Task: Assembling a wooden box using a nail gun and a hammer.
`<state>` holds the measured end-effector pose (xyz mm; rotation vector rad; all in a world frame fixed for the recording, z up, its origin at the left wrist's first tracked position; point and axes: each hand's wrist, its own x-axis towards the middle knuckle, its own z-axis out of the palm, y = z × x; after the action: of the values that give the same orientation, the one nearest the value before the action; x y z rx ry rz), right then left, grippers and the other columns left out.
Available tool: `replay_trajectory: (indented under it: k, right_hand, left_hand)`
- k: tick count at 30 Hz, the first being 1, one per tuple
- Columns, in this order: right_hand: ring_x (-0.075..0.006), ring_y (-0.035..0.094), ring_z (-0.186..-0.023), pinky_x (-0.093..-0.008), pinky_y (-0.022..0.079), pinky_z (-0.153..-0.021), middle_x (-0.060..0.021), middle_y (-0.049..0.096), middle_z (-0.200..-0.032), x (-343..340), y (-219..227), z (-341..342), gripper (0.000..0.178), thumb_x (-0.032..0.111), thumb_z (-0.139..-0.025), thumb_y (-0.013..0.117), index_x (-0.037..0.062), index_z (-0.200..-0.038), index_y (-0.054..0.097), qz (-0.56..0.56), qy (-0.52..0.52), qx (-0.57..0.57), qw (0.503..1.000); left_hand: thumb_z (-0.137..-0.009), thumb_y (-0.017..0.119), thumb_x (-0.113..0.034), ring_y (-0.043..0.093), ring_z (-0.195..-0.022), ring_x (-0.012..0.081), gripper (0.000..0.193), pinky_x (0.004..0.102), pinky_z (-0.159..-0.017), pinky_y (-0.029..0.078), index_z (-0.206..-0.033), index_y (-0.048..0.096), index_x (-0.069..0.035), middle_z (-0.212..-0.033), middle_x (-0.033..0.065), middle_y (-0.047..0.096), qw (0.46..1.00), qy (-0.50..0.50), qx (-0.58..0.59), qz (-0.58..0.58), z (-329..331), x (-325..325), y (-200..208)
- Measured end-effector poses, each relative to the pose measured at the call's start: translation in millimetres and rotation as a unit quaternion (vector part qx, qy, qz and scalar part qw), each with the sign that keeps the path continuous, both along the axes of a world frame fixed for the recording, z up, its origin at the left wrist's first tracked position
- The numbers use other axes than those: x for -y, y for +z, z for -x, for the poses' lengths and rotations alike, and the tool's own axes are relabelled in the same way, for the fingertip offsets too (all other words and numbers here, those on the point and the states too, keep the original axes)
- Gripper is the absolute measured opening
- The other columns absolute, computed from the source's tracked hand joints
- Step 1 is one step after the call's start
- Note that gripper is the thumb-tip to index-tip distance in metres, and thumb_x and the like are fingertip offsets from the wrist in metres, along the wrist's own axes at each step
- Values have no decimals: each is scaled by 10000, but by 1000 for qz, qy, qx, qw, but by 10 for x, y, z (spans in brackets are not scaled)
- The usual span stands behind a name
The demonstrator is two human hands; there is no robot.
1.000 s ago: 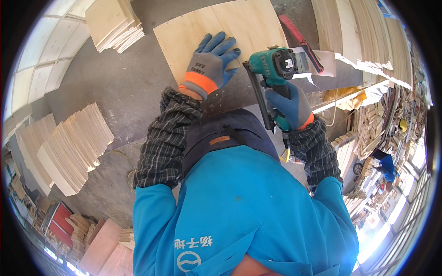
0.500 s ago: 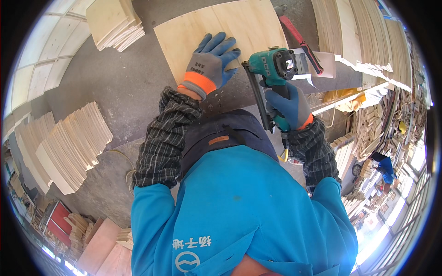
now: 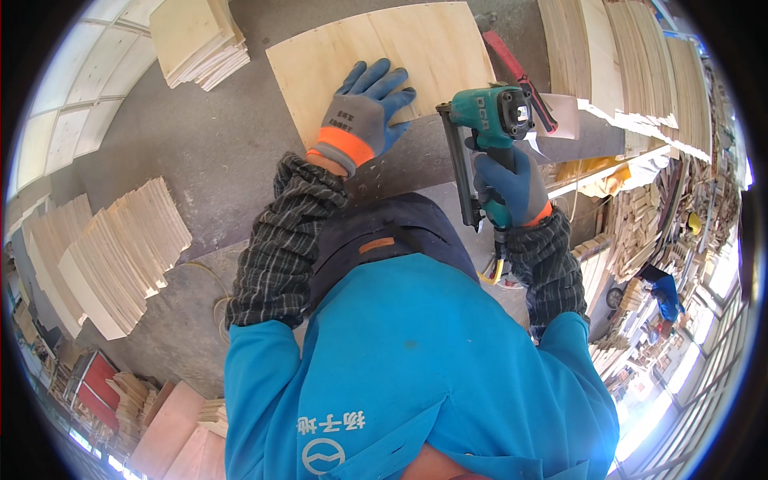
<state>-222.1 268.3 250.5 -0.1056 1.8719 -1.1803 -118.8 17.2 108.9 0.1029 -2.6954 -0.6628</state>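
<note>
A pale plywood panel (image 3: 440,48) lies on the grey work surface ahead of me. My left hand (image 3: 364,112), in a blue and grey glove with an orange cuff, rests on its near part with the fingers stretched out. To the right, a teal and black air nail gun (image 3: 480,112) is gripped around its handle by my gloved right hand (image 3: 516,184). The gun's long black magazine slants down toward my waist, and its nose is just off the panel's near right corner. A yellow air hose (image 3: 496,272) hangs below the handle.
A red and black long-handled tool (image 3: 520,76) lies right of the panel, beside a pinkish sheet (image 3: 564,116). Stacked boards (image 3: 632,64) stand at the far right, with more plywood stacks at the far left (image 3: 196,36) and left (image 3: 120,256). Scrap wood (image 3: 640,232) is heaped at right.
The nail gun in my right hand has shifted right and slightly down, away from the panel's near edge. My left hand stays on the panel, almost unmoved.
</note>
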Motion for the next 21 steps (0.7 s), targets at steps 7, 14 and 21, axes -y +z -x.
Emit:
replay_trajectory:
  k: [7, 14, 21]
  right_hand:
    - [-105, 609, -665, -266, 478, -595, -31, 640, -829, -66, -46, 108, 480, 304, -968, 701, 1, -1341, 698, -17, 18, -8, 1000]
    - [-104, 612, -645, -270, 484, -587, -25, 656, -824, -148, -34, 173, 441, 268, -979, 713, -15, -1317, 707, 3, 2, -9, 1000]
    - [-98, 622, -635, -263, 490, -576, -21, 670, -812, -280, -50, 386, 401, 241, -987, 732, -24, -1289, 721, 4, -16, -15, 1000]
  left_hand:
    - [-830, 898, -252, 543, -1489, 325, 438, 554, -1282, 401, -1253, 803, -192, -1521, 47, 660, 1000, 2, -7, -8, 12, -11, 19]
    - [-838, 891, -257, 544, -1489, 326, 427, 548, -1286, 396, -1250, 803, -191, -1520, 47, 661, 1000, 0, -2, -4, 10, -2, 26]
    - [-832, 896, -262, 554, -1481, 323, 417, 544, -1285, 399, -1234, 808, -192, -1505, 44, 672, 1000, 3, -2, -11, 18, -9, 42]
